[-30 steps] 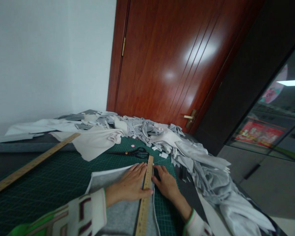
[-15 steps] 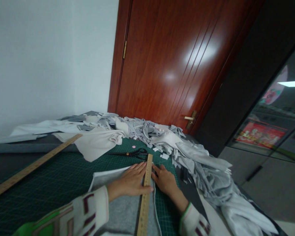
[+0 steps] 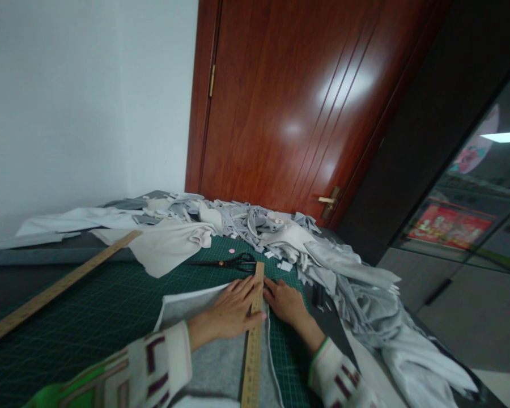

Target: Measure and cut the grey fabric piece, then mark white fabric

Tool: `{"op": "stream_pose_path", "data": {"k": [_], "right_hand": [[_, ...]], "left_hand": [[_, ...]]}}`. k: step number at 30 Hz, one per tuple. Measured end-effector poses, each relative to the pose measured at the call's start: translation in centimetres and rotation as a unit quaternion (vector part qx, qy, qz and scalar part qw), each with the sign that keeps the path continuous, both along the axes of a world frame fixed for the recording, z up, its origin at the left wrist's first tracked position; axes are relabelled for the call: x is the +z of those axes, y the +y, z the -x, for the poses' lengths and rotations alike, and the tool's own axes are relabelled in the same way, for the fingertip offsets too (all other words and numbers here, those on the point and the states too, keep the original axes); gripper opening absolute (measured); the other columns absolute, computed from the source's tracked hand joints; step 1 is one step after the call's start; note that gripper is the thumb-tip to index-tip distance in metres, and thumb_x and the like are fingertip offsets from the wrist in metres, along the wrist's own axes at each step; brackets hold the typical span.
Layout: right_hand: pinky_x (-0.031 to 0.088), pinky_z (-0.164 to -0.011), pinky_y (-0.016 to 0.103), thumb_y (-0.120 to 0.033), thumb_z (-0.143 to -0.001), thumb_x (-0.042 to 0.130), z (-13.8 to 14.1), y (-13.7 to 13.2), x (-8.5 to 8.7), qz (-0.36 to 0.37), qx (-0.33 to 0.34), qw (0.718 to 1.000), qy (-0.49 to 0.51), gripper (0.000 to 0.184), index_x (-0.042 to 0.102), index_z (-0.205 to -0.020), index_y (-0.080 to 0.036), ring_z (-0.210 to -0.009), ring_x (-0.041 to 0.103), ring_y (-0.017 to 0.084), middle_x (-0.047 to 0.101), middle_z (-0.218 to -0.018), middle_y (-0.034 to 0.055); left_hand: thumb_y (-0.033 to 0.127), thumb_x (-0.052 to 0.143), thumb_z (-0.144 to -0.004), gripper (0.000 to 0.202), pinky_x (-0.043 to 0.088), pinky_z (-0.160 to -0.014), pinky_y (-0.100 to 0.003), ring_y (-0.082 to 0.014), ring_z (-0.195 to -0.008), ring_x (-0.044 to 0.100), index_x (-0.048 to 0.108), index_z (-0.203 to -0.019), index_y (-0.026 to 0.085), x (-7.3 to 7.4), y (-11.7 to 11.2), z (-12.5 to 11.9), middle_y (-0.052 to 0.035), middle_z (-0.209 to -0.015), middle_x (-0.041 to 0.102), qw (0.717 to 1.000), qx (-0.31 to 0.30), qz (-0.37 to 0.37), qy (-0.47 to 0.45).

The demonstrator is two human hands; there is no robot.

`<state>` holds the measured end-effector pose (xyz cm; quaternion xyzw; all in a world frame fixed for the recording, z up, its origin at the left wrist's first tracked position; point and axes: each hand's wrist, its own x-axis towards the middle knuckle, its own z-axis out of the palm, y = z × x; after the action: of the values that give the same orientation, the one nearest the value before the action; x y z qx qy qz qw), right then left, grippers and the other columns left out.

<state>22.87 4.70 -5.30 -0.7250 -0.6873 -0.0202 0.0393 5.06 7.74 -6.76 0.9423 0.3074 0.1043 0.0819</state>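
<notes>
A piece of grey fabric (image 3: 221,360) with a pale edge lies on the green cutting mat (image 3: 110,323). Along its right side runs a wooden ruler (image 3: 252,362), pointing away from me. My left hand (image 3: 232,311) rests flat on the fabric and ruler, fingers stretched forward and thumb laid across the wood. To the right of the ruler, my right hand (image 3: 287,303) lies low with fingers slightly bent and apart, its tips at the ruler's edge and the fabric's far corner. Black scissors (image 3: 238,262) lie just beyond the ruler's far end.
A second wooden ruler (image 3: 63,289) lies slantwise at left, over cream fabric (image 3: 165,246) at its far end. Heaped grey and white fabric scraps (image 3: 255,221) line the back and right of the table. Behind stand a brown door (image 3: 280,113) and a dark cabinet (image 3: 442,300).
The ruler's far end has shifted slightly away from me and to the right. Both hands stay beside it, the right one a little farther forward. My view has tilted slightly.
</notes>
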Motion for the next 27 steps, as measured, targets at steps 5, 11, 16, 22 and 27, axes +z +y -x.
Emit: {"op": "stream_pose_path", "data": {"k": [5, 11, 16, 22, 27], "right_hand": [[0.048, -0.087, 0.034, -0.044, -0.097, 0.041, -1.5, 0.4, -0.1, 0.031, 0.046, 0.998, 0.038, 0.048, 0.045, -0.142, -0.028, -0.111, 0.064, 0.025, 0.065, -0.123, 0.0118], [0.05, -0.083, 0.036, -0.04, -0.097, 0.039, -1.3, 0.3, -0.2, 0.02, 0.037, 0.998, 0.054, 0.045, 0.048, -0.14, -0.027, -0.105, 0.067, 0.027, 0.066, -0.12, 0.0136], [0.05, -0.076, 0.037, -0.036, -0.097, 0.04, -0.6, 0.6, -0.4, -0.022, -0.008, 0.998, 0.06, 0.042, 0.051, -0.137, -0.029, -0.095, 0.07, 0.029, 0.072, -0.11, 0.0123], [0.048, -0.077, 0.03, -0.02, -0.094, 0.041, -2.1, 2.7, -0.8, -0.058, -0.018, 0.993, 0.105, 0.034, 0.063, -0.12, -0.027, -0.094, 0.07, 0.022, 0.075, -0.101, 0.006], [0.041, -0.094, 0.026, -0.016, -0.091, 0.044, -3.0, 5.7, 0.2, -0.102, 0.029, 0.986, 0.13, 0.03, 0.065, -0.113, -0.015, -0.107, 0.06, 0.017, 0.067, -0.111, 0.0105]], "left_hand": [[0.053, 0.034, -0.098, 0.068, 0.014, -0.119, -0.046, -0.0248, -0.146, 0.016, 0.022, -0.151, 0.012, 0.0, 0.1, -0.1, -0.0139, -0.159, 0.02, 1.0, -0.025, -0.011, 0.008], [0.055, 0.035, -0.097, 0.07, 0.019, -0.118, -0.045, -0.0296, -0.146, 0.015, 0.028, -0.149, 0.008, 0.0, -0.4, -0.3, -0.0216, -0.156, 0.023, 1.0, -0.017, -0.012, 0.023], [0.055, 0.035, -0.096, 0.072, 0.017, -0.119, -0.047, -0.0287, -0.146, 0.011, 0.023, -0.151, 0.01, -0.2, -0.8, -0.6, -0.0193, -0.157, 0.019, 1.0, -0.015, 0.003, 0.024], [0.053, 0.035, -0.097, 0.071, 0.017, -0.119, -0.046, -0.0289, -0.146, 0.01, 0.024, -0.151, 0.008, 0.0, -1.1, -0.7, -0.0192, -0.158, 0.017, 0.999, -0.02, 0.012, 0.025], [0.053, 0.038, -0.096, 0.07, 0.017, -0.118, -0.048, -0.0291, -0.146, 0.012, 0.027, -0.15, 0.01, 0.8, -1.7, -0.4, -0.0193, -0.158, 0.019, 0.999, -0.023, 0.021, 0.038]]}}
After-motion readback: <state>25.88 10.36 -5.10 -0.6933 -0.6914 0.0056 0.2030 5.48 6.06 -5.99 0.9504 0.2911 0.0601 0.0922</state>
